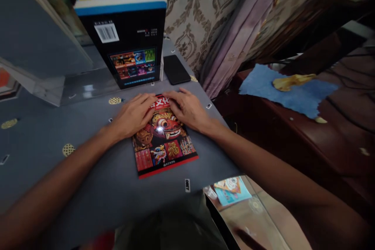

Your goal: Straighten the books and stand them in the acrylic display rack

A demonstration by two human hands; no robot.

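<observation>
Red and glossy, a magazine (164,140) with a mask face on its cover lies flat on the grey desk (96,172), near the middle of the view. Both hands rest on its far end: the left hand (134,115) lies palm down on the far left corner, the right hand (189,109) palm down on the far right corner, fingers (175,95) spread flat and gripping nothing (the two sets of fingertips almost meet over the title). Just beyond the hands a thick black book (129,43) with a blue stripe and a barcode label stands upright. A dark phone (175,69) lies flat on the desk just right of that book. Farther right, off the desk, a blue cloth (293,90) is spread on a dark wooden surface.
</observation>
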